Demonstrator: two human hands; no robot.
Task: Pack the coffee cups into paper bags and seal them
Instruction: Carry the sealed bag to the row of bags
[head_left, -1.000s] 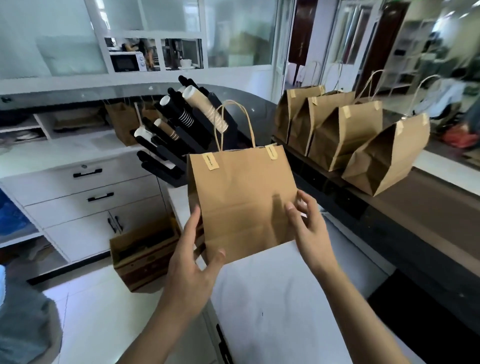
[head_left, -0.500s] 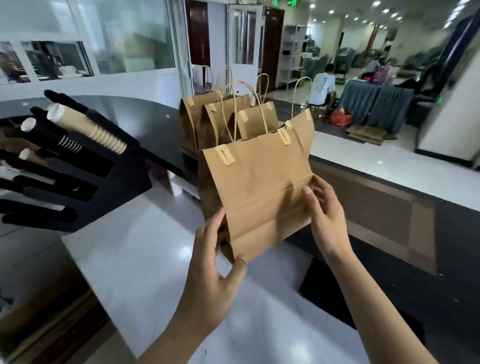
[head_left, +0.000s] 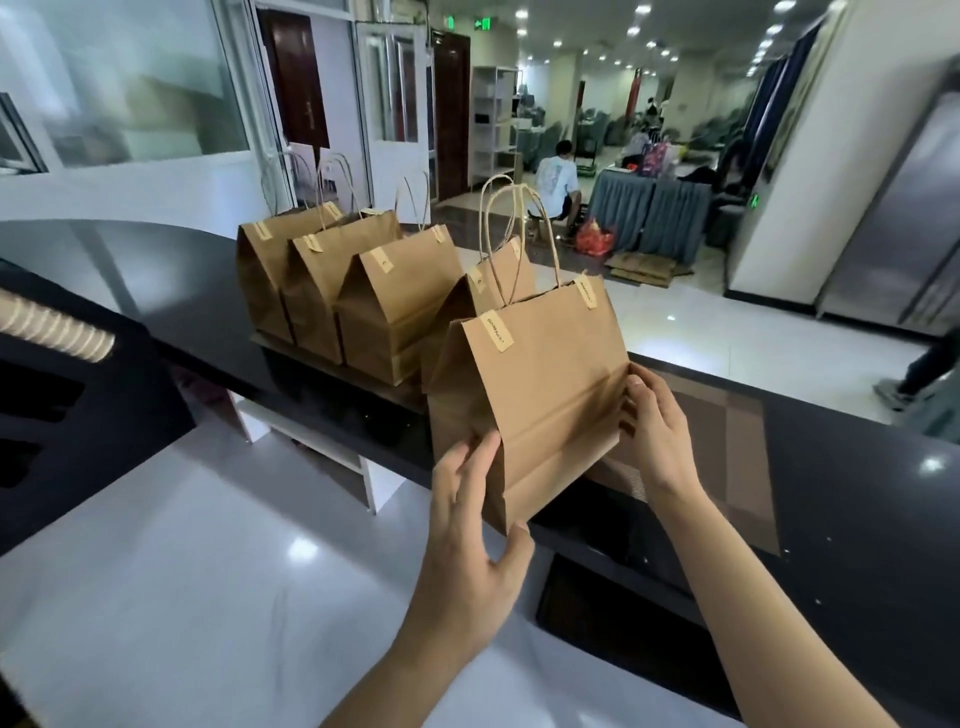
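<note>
I hold a brown paper bag (head_left: 545, 374) in the air, tilted, over the edge of the black raised counter (head_left: 841, 499). Two paper stickers fasten its folded top, and its twine handles stand up. My left hand (head_left: 467, 540) grips the bag's lower left corner, thumb on the front. My right hand (head_left: 654, 431) holds the right edge at mid height. Several sealed paper bags (head_left: 395, 312) stand in a row on the counter just behind and left of it. No cup shows inside any bag.
A black cup rack (head_left: 78, 415) with a stack of ribbed paper cups (head_left: 52, 332) stands at the left. A white worktop (head_left: 208, 571) lies below my arms. A brown mat (head_left: 737, 415) covers the counter to the right. People sit in the hall beyond.
Both hands have carried the bag from above the white worktop rightward and forward, up beside the row of sealed bags on the black counter. My view has swung right with it.
</note>
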